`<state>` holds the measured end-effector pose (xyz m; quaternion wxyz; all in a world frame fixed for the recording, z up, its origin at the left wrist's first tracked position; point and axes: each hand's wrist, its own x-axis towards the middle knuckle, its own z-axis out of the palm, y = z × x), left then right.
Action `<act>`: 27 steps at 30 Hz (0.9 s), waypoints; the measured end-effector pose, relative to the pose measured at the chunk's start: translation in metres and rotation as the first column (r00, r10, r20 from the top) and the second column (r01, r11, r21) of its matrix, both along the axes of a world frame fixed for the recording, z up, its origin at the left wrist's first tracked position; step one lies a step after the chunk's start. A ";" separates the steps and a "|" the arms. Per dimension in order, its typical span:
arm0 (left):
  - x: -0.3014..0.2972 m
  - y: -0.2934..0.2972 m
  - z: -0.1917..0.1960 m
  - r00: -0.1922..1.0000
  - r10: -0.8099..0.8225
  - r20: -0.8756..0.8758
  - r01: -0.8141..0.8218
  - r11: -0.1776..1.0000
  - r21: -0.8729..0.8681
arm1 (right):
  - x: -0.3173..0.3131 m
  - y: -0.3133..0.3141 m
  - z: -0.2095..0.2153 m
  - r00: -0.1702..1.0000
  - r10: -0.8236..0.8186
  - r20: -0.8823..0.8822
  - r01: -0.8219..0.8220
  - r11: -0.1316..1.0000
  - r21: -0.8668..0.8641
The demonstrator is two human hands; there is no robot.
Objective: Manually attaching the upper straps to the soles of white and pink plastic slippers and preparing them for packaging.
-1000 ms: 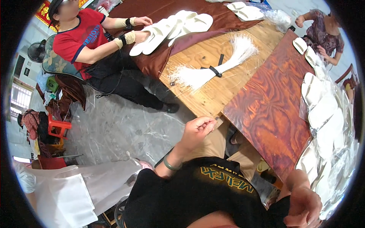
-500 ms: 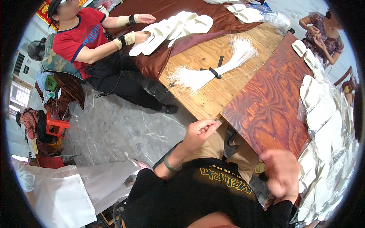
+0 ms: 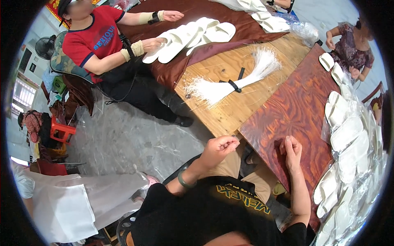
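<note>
My left hand point(image 3: 222, 147) is closed in a pinch just off the table corner, above my lap. My right hand point(image 3: 292, 151) is raised over the reddish-brown wooden board point(image 3: 283, 110), its fingers curled together. Whatever either hand may hold is too small or hidden to make out. Beyond them, a bundle of thin white strands point(image 3: 213, 93) lies on the pale wooden tabletop point(image 3: 201, 117), fanned out at both ends. A black strap point(image 3: 234, 85) is tied round its middle.
Many white slippers point(image 3: 349, 133) and clear plastic line the right side. Across the table a co-worker in a red shirt point(image 3: 98, 37) touches white slippers point(image 3: 174, 43) on brown cloth point(image 3: 164, 76). Another person point(image 3: 351, 45) sits at far right. A person in pale clothes point(image 3: 61, 201) is at lower left.
My right hand has swung up and away from me, from beside the board's near edge to above the board. My left hand has shifted slightly. The red-shirted co-worker's farther hand has moved right.
</note>
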<state>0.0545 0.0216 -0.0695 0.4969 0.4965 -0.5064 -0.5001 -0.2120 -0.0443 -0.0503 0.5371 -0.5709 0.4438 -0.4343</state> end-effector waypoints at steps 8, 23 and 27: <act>-0.009 -0.009 0.004 0.998 -0.069 -0.003 0.069 0.997 0.025 | -0.002 0.001 -0.001 0.998 -0.013 -0.064 0.013 1.000 -0.002; -0.008 -0.007 -0.005 0.996 -0.085 -0.009 0.085 0.996 -0.008 | 0.000 0.000 -0.001 0.994 -0.022 -0.108 0.022 1.000 0.002; -0.004 -0.009 -0.004 0.995 -0.097 0.028 0.096 0.995 0.036 | 0.002 0.002 0.003 0.992 -0.022 -0.123 0.023 1.000 0.008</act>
